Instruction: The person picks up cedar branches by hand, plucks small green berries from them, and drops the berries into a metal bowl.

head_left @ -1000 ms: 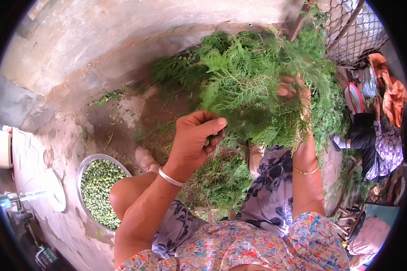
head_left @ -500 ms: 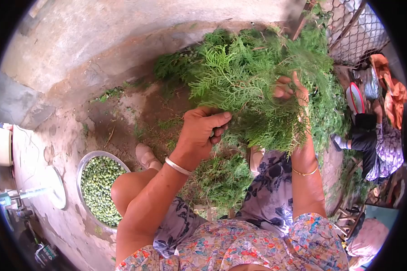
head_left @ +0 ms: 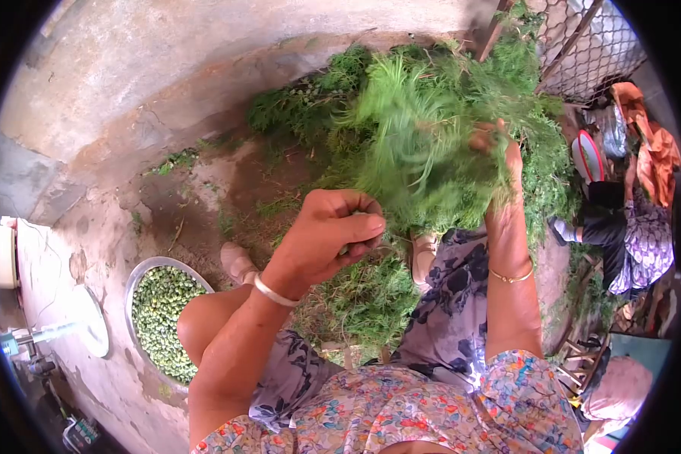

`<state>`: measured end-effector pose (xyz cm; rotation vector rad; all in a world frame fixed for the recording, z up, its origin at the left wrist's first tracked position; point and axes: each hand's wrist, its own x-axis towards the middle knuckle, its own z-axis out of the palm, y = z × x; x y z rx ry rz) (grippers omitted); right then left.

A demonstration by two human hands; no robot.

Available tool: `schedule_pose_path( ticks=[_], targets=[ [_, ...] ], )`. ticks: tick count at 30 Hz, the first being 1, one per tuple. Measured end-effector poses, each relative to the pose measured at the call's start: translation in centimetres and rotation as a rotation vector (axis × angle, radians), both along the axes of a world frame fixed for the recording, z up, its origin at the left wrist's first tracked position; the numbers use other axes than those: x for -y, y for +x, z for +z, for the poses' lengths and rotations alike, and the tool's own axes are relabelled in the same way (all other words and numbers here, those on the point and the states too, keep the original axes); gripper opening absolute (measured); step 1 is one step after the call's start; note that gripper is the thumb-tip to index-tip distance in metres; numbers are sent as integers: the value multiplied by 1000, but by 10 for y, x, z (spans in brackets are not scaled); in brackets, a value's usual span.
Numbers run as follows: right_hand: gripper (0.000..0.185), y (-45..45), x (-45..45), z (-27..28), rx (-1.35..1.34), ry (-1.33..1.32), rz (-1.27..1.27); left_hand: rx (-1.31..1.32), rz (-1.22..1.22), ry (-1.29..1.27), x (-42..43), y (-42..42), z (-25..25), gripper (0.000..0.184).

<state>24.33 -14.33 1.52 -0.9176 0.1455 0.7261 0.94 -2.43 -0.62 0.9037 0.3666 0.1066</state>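
Head view: left hand (head_left: 334, 234), below a pale rigid bangle (head_left: 275, 293), is curled nearly closed, thumb laid along the bent forefinger; contents cannot be determined. Right hand (head_left: 495, 141), partly closed, grips a feathery green leafy branch (head_left: 424, 140), blurred by motion. The branch is positioned ahead of the left hand, in front of a heap of green foliage (head_left: 299, 110). An oval metal basin (head_left: 131, 304) of small green pods (head_left: 163, 321) stands beside the left knee.
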Motion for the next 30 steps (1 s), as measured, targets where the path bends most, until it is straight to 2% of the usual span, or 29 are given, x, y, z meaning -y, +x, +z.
schedule_pose_path(
  ticks=[2, 3, 4, 7, 11, 13, 16, 17, 18, 20, 22, 25, 27, 30],
  targets=[
    [29, 2, 7, 6, 124, 237, 112, 70, -72, -21, -5, -4, 2, 16],
    [26, 1, 1, 5, 163, 45, -166, 55, -1, -71, -6, -6, 5, 16],
    [26, 7, 3, -1, 164, 44, -167, 38, 75, -124, -6, -8, 7, 15],
    [22, 15, 6, -20, -185, 601, 57, 12, 202, -248, -5, -5, -3, 12],
    [24, 23, 3, -31, -133, 624, 231, -48, 224, -282, 5, 2, -20, 10],
    [24, 23, 0, -34, -149, 671, 246, -104, 59, -128, 16, 7, -23, 10],
    [24, 16, -6, -33, -182, 709, 259, -127, 64, -102, 31, 15, -29, 13],
    [24, 12, -8, -30, -207, 725, 249, -124, 174, -125, 34, 19, -31, 17],
    [24, 10, -9, -29, -230, 740, 236, -128, 180, -127, 36, 21, -31, 17],
    [23, 11, -11, -34, -252, 752, 266, -165, 480, -59, 31, 28, -26, 20],
    [25, 11, -11, -35, -230, 743, 298, -150, 528, -53, 25, 32, -26, 21],
    [26, 12, -12, -37, -219, 685, 321, -137, 420, -6, 19, 38, -28, 17],
    [26, 6, -11, -33, -225, 626, 277, -156, 299, 151, 20, 43, -32, 13],
    [25, 5, -9, -29, -190, 550, 260, -149, 232, 160, 21, 43, -26, 13]
  ],
)
